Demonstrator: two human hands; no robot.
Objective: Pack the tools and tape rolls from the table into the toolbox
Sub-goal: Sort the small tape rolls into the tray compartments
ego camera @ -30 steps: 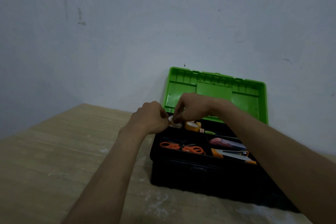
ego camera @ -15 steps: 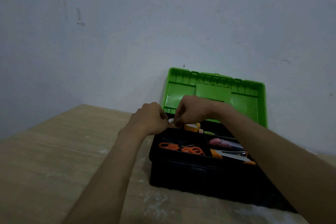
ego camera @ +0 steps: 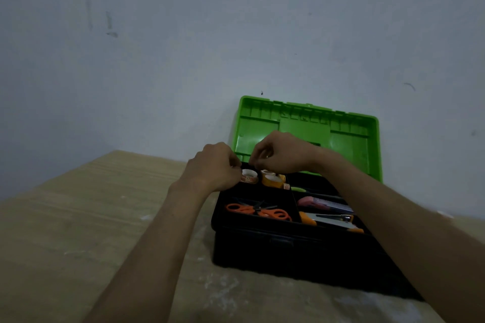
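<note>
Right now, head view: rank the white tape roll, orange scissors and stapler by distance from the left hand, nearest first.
1. white tape roll: back-left compartment, right at the fingertips of the left hand.
2. orange scissors: front-left compartment, on the person's side of that hand.
3. stapler: front-right compartment, across the divider.

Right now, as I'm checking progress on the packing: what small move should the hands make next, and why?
Probably draw the left hand and right hand away from the toolbox. The white tape roll already sits in the back-left compartment beside the yellow tape roll; both hands are curled close to it, and I cannot tell whether they grip it.
</note>
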